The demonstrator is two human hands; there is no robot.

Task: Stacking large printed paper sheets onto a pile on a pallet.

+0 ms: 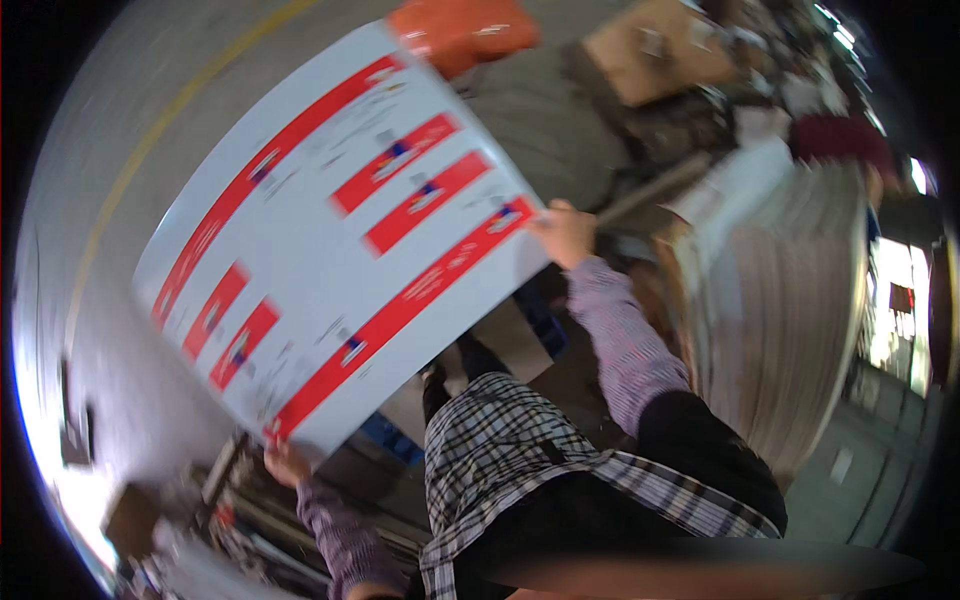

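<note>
A large white printed sheet (300, 240) with red bands and small blue patches is stretched out in front of me, tilted in the air above the floor. My left hand (287, 462) pinches its near left corner. Its right corner is gripped by my right hand (566, 235), thumb over the top face and fingers curled at the edge. Between the two hands the near edge runs fairly straight, while the far part bows slightly. Motion blurs the print.
A tall stack of large sheets (780, 300) stands at my right. An orange bag (468, 32) lies beyond the sheet's far corner, with a brown cardboard box (660, 50) farther right. Wooden boards and clutter (255, 510) lie at lower left. A yellow line (160, 130) crosses the floor.
</note>
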